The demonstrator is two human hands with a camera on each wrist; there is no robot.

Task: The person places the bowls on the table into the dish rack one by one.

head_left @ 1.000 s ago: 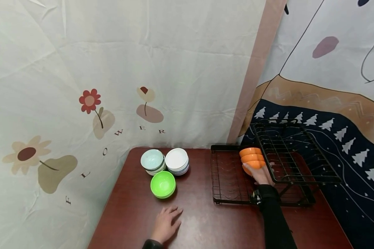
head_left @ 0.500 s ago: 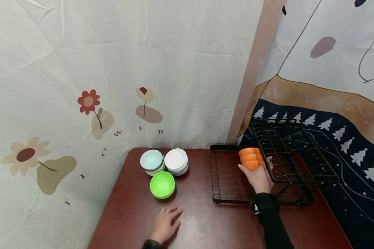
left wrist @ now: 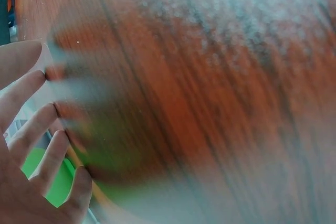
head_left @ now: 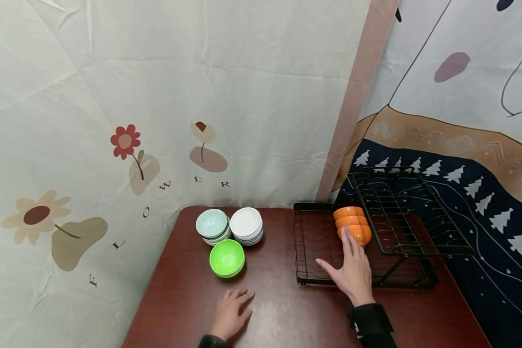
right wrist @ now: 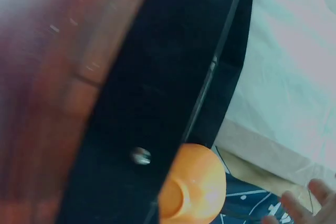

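Observation:
Three orange bowls [head_left: 351, 221] stand tilted on edge in a row in the lower tier of a black dish rack [head_left: 314, 281]. My right hand [head_left: 352, 276] is just in front of them, fingers extended and thumb spread, holding nothing. In the head view its fingertips overlap the nearest bowl. From the right wrist, an orange bowl [right wrist: 202, 182] appears apart from the fingers [right wrist: 296, 208]. My left hand [head_left: 231, 313] rests on the table with relaxed fingers, nearest to a green bowl stack [head_left: 227, 258]. The left wrist view shows its fingertips touching the wood.
Behind the green bowls stand a stack of pale blue bowls [head_left: 211, 224] and a stack of white bowls [head_left: 246, 222]. The rack's raised upper tier [head_left: 417, 253] overhangs the right side of its lower tier. A printed cloth [head_left: 261, 121] hangs behind the brown table [head_left: 278, 314].
My right hand has let go of the orange bowls and drawn back toward the front, its fingers straightening. The bowls stay in the rack. My left hand has not moved.

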